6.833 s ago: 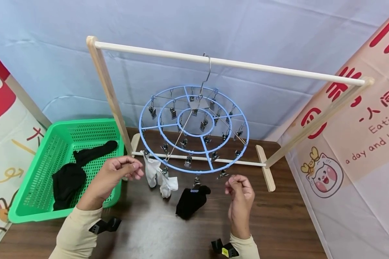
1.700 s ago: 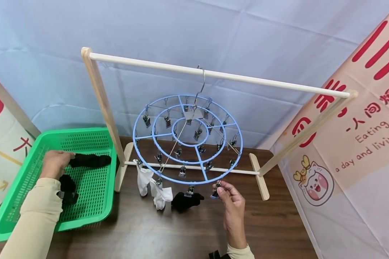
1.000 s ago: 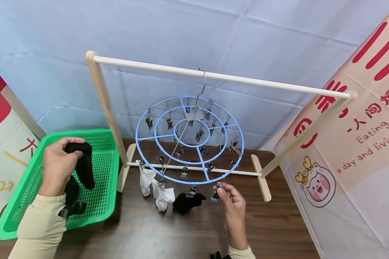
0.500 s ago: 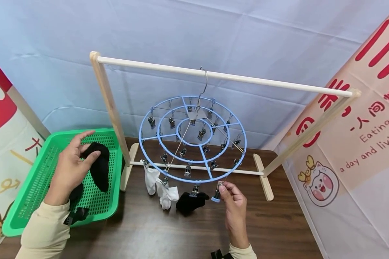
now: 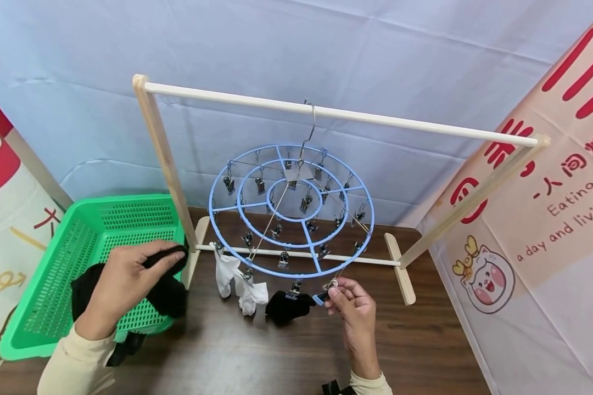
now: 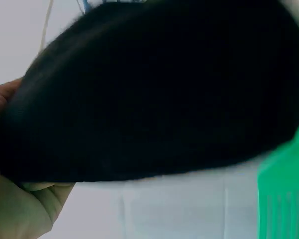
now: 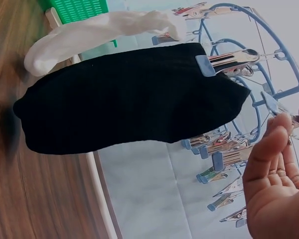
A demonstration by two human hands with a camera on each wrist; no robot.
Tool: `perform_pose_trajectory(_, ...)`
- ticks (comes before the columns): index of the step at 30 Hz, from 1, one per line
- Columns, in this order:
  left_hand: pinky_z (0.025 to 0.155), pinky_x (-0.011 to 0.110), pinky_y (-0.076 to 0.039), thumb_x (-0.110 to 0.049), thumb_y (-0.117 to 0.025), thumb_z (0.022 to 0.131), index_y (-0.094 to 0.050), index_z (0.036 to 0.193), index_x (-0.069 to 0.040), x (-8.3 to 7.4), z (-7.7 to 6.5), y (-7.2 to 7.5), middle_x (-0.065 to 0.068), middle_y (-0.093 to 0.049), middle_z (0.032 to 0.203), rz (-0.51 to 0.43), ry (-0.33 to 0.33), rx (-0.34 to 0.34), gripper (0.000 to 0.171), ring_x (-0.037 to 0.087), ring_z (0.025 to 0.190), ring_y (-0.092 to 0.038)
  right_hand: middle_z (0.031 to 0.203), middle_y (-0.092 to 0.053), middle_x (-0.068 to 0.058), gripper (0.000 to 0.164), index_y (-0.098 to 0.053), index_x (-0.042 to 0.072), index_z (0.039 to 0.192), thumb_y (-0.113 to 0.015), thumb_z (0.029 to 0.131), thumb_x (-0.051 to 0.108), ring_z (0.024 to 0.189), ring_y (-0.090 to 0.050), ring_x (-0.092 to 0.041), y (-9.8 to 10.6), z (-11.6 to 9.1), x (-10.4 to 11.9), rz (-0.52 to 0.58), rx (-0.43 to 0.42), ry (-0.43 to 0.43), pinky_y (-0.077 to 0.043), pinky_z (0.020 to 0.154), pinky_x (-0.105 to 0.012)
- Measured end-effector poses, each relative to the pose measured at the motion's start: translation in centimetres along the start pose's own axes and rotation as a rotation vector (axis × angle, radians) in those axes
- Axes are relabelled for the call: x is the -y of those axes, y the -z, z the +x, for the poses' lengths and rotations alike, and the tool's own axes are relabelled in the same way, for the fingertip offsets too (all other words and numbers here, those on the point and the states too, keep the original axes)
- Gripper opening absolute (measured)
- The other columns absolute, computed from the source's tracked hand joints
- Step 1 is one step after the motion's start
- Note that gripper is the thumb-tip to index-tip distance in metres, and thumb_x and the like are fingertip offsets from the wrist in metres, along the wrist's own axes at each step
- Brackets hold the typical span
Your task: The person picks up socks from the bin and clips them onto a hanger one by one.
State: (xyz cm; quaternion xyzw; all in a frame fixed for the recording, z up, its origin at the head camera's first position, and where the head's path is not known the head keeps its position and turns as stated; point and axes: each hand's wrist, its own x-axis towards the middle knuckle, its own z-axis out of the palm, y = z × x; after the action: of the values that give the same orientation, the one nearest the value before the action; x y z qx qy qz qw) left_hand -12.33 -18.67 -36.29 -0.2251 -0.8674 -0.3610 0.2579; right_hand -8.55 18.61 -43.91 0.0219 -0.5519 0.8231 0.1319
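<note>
My left hand [image 5: 123, 282] pinches a black sock [image 5: 170, 293] over the right side of the green basket [image 5: 17, 350]. In the left wrist view this black sock [image 6: 154, 94] fills most of the picture. My right hand [image 5: 359, 321] pinches a metal clip [image 5: 322, 297] with blue tips at the front rim of the round blue hanger [image 5: 290, 276]. Left of that clip hangs another black sock [image 5: 286, 307], seen large and clipped at one end in the right wrist view. Two white socks [image 5: 224, 272] hang further left.
A wooden rack [image 5: 257, 100] carries the hanger by its hook. Several clips [image 5: 284, 259] dangle from the rings. Another black item [image 5: 83, 289] lies in the basket, partly behind my left hand. The rack's left post [image 5: 160, 148] stands beside the basket.
My left hand has reached into the basket, lifted a black sock and carried it rightward to the basket's right side. My right hand has taken hold of the clip and now tilts it leftward.
</note>
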Motion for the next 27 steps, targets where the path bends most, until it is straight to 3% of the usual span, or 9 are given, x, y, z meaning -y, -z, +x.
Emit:
perform_pose_trajectory(2, 0.047, 0.018, -0.03, -0.005, -0.07, 0.087, -0.069, 0.09, -0.014, -0.7, -0.3, -0.4, -0.01, -0.053, 0.061, -0.018, 0.042, 0.053, 0.009, -0.002, 0.047, -0.028, 0.076, -0.067, -0.006, 0.021, -0.062, 0.004, 0.096, -0.053, 0.09, -0.014, 0.06, -0.065, -0.012, 0.1, 0.0, -0.1, 0.033, 0.023, 0.019, -0.052, 0.053, -0.023)
perform_pose_trajectory(5, 0.046, 0.021, -0.026, -0.011, -0.059, 0.097, -0.051, 0.08, -0.018, -1.4, -0.9, -1.2, -0.014, -0.024, 0.059, -0.057, 0.102, 0.11, 0.02, -0.001, 0.049, -0.02, 0.077, -0.067, -0.009, 0.019, -0.06, 0.002, 0.097, -0.051, 0.092, -0.014, 0.061, -0.067, -0.015, 0.1, 0.1, -0.1, 0.081, 0.052, 0.047, -0.054, 0.055, -0.026)
perform_pose_trajectory(8, 0.044, 0.021, -0.021, -0.004, -0.047, 0.1, -0.036, 0.073, -0.018, -1.8, -1.7, -2.0, -0.013, -0.018, 0.061, -0.149, 0.097, 0.127, 0.032, -0.001, 0.049, -0.015, 0.077, -0.068, -0.011, 0.018, -0.06, 0.001, 0.097, -0.048, 0.093, -0.012, 0.062, -0.068, -0.017, 0.2, 0.1, -0.1, 0.099, 0.077, 0.063, -0.055, 0.057, -0.028)
perform_pose_trajectory(11, 0.044, 0.021, -0.016, 0.008, -0.039, 0.094, -0.031, 0.071, -0.016, -2.0, -2.4, -2.8, -0.013, -0.016, 0.065, -0.213, 0.055, 0.115, 0.034, -0.002, 0.052, -0.01, 0.076, -0.068, -0.011, 0.018, -0.061, 0.0, 0.096, -0.046, 0.096, -0.009, 0.062, -0.068, -0.016, 0.1, -0.1, 0.0, 0.112, 0.095, 0.075, -0.055, 0.057, -0.027)
perform_pose_trajectory(15, 0.046, 0.022, -0.02, 0.013, -0.043, 0.083, -0.037, 0.07, -0.018, -2.5, -2.9, -3.8, -0.014, -0.02, 0.067, -0.213, 0.051, 0.104, 0.034, -0.002, 0.055, -0.019, 0.074, -0.066, -0.008, 0.021, -0.064, 0.0, 0.095, -0.044, 0.098, -0.006, 0.06, -0.065, -0.014, 0.1, -0.1, 0.1, 0.115, 0.108, 0.098, -0.054, 0.055, -0.025)
perform_pose_trajectory(20, 0.053, 0.022, -0.035, 0.007, -0.054, 0.085, -0.058, 0.078, -0.023, -3.4, -3.2, -4.7, -0.015, -0.048, 0.065, -0.17, 0.168, 0.168, 0.031, 0.003, 0.056, -0.041, 0.072, -0.065, -0.006, 0.022, -0.065, 0.001, 0.093, -0.045, 0.097, -0.005, 0.057, -0.062, -0.011, 0.1, -0.1, 0.3, 0.092, 0.101, 0.099, -0.051, 0.052, -0.022)
perform_pose_trajectory(22, 0.055, 0.023, -0.039, 0.006, -0.059, 0.084, -0.062, 0.082, -0.021, -3.6, -3.2, -5.1, -0.015, -0.054, 0.068, -0.174, 0.189, 0.187, 0.027, 0.003, 0.057, -0.045, 0.072, -0.065, -0.006, 0.021, -0.066, 0.001, 0.093, -0.046, 0.097, -0.005, 0.057, -0.061, -0.011, 0.1, -0.1, 0.3, 0.083, 0.097, 0.093, -0.051, 0.052, -0.022)
perform_pose_trajectory(27, 0.05, 0.021, -0.04, 0.005, -0.065, 0.084, -0.07, 0.092, -0.016, -3.8, -3.2, -5.9, -0.014, -0.057, 0.069, -0.225, 0.159, 0.225, 0.023, -0.001, 0.056, -0.044, 0.074, -0.065, -0.006, 0.022, -0.067, -0.001, 0.095, -0.045, 0.097, -0.006, 0.058, -0.06, -0.011, 0.2, -0.1, 0.3, 0.078, 0.094, 0.103, -0.05, 0.052, -0.021)
